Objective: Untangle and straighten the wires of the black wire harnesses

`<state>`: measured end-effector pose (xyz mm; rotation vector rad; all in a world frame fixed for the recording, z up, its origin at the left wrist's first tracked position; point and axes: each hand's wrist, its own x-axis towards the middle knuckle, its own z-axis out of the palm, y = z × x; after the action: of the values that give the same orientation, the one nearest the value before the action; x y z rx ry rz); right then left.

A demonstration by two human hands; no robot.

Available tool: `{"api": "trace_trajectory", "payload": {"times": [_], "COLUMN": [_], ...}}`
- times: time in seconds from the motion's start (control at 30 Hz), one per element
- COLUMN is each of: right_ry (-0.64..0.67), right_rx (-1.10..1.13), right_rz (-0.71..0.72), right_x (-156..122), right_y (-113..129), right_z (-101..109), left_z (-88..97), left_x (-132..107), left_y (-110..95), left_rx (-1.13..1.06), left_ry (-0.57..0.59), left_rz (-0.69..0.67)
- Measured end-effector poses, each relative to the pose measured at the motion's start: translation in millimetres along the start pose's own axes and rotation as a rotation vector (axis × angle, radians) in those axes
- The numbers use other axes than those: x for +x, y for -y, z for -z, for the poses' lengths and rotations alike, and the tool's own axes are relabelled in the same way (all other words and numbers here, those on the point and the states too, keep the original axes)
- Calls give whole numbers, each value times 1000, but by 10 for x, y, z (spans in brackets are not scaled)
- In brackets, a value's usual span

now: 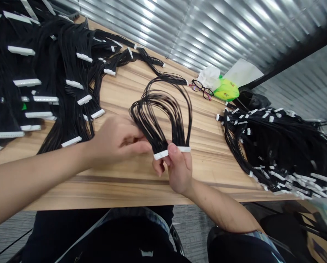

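Near the front of the table, my right hand (180,170) pinches the white connectors (161,155) of a black wire harness (163,113) between thumb and fingers. The harness wires bend up and over in a loop, with both connector ends brought side by side at my thumb. Just left of the loop is my left hand (116,138), slightly blurred. A gap shows between its thumb and curled fingers, and the thumb tip points at the wires by the connector. Some of its fingertips are hidden behind the hand, and I see nothing held in it.
A large pile of black harnesses with white connectors (29,83) covers the table's left side. Another heap (275,146) lies on the right. Towards the back are a single harness (152,62), eyeglasses (202,89) and a green tissue pack (226,89). A corrugated metal wall (163,33) stands behind.
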<state>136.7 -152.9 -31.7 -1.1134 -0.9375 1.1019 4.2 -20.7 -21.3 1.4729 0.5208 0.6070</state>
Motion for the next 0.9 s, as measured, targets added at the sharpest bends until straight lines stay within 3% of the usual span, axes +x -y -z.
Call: {"api": "trace_trajectory", "payload": {"times": [0.07,0.23,0.33,0.47,0.6,0.7,0.83,0.9], "right_ry": [-32,-39,-21,4,12,42,78,82], "right_rx": [12,-4,-39,-24,-69,-136,-139,-122], "right_rz": [54,96,97,140,125,100,108,110], "right_x": [7,-1,-1,12,12,4,-7,-13], "right_y": [27,0,-36,-41,-12,13,33,33], "right_z": [20,51,68,87,117,145,152,144], "left_z": [68,86,90,146,225,257,268,269], "left_x": [20,5,18,43,68,88,99,105], "left_y": [-58,-142,-166,-200,-134,-56,-102,-178], "left_rx": [165,628,754,821,950,908,772,763], "left_ry": [32,29,57,25,57,46,126,167], "left_rz": [-127,-606,-765,-1083,-1250,-1282,-1040,-1055]}}
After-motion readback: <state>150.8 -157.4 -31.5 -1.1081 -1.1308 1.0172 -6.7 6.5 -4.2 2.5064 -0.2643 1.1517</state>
